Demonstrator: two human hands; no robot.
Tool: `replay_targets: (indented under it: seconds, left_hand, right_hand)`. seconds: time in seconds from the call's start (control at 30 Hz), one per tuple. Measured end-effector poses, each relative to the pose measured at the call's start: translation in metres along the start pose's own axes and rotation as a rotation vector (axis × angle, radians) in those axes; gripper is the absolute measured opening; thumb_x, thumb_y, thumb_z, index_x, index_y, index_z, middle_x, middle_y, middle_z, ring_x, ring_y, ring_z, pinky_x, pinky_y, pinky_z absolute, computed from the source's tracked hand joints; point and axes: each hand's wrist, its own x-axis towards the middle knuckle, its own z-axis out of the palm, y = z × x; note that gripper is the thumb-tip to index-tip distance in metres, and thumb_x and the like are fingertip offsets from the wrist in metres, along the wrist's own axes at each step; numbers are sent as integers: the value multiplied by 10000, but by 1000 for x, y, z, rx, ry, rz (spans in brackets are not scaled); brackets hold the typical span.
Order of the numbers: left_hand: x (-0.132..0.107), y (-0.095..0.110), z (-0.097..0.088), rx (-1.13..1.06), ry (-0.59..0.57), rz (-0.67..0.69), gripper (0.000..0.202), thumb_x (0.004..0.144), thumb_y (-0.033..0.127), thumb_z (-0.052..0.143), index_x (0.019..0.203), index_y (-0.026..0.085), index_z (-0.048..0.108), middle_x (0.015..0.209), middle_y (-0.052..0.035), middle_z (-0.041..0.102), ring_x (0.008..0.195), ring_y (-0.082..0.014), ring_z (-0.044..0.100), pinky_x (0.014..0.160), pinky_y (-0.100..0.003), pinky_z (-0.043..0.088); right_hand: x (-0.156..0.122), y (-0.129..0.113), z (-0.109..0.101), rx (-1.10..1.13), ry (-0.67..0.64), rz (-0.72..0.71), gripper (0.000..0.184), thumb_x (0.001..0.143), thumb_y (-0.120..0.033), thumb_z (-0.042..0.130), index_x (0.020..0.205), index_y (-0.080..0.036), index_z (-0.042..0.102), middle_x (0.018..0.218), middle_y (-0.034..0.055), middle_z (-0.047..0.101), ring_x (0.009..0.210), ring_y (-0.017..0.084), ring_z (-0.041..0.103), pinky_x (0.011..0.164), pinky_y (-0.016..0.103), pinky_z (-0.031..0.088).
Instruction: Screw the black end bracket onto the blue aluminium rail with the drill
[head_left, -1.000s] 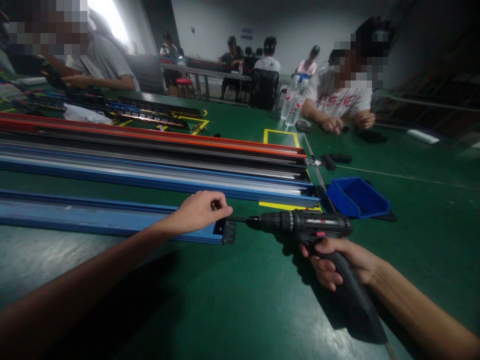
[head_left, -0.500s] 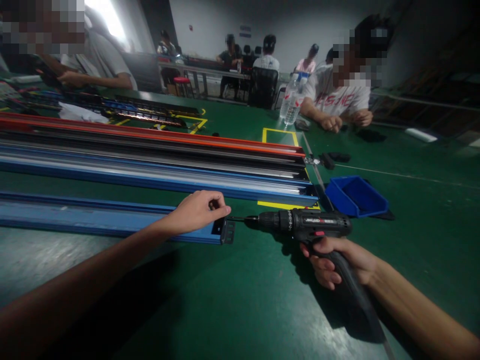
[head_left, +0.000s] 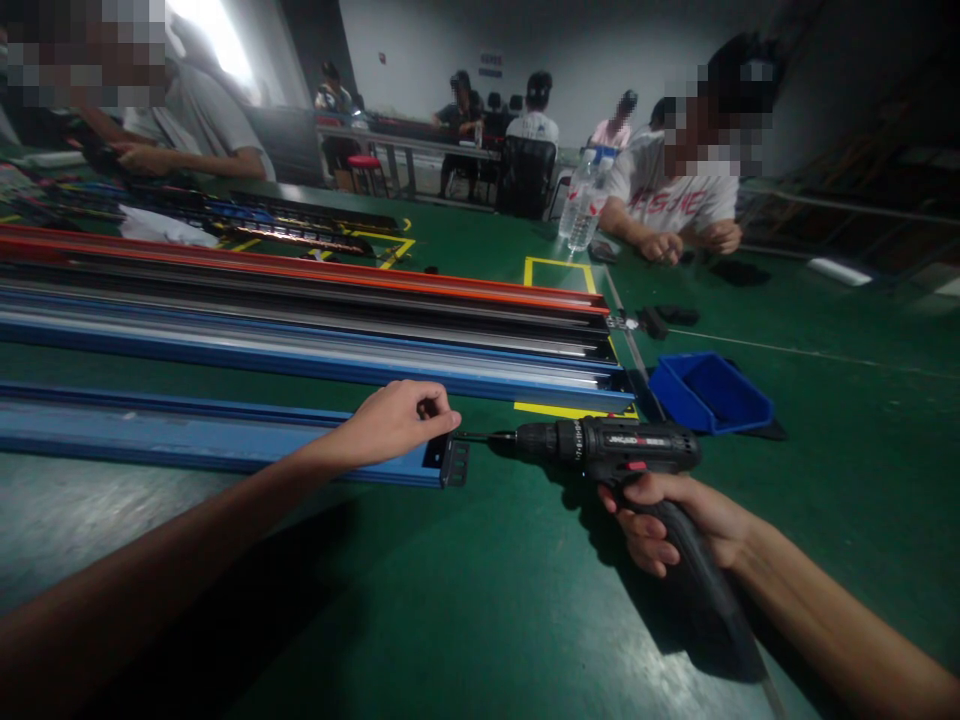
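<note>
My left hand [head_left: 397, 421] is closed on the right end of a long blue metal rail [head_left: 180, 433] lying across the green table [head_left: 465, 600], fingertips pinched at the black end bracket [head_left: 454, 463]. My right hand [head_left: 679, 520] grips the handle of a black cordless drill [head_left: 611, 447]. The drill lies level, and its bit points left and meets the bracket at the rail's end.
Several long rails in blue, grey, black and orange [head_left: 315, 320] lie side by side behind the one I hold. A blue plastic bin [head_left: 709, 392] sits to the right, with a water bottle [head_left: 583, 205] beyond. A seated person [head_left: 679, 195] rests both fists on the table; others sit further back.
</note>
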Motion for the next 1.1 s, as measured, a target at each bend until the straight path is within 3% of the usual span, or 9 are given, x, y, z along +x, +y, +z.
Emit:
replay_targets:
  seconds: [1.1]
  left_hand:
    - [0, 0, 0, -2, 3, 12, 330, 878, 517, 623, 786, 204, 673, 795, -26, 721, 752, -193, 648, 728, -300, 501]
  right_hand:
    - [1, -1, -1, -31, 17, -2, 228, 921, -265, 612, 1066, -98, 666, 605, -44, 525, 457, 92, 497, 547, 271, 552]
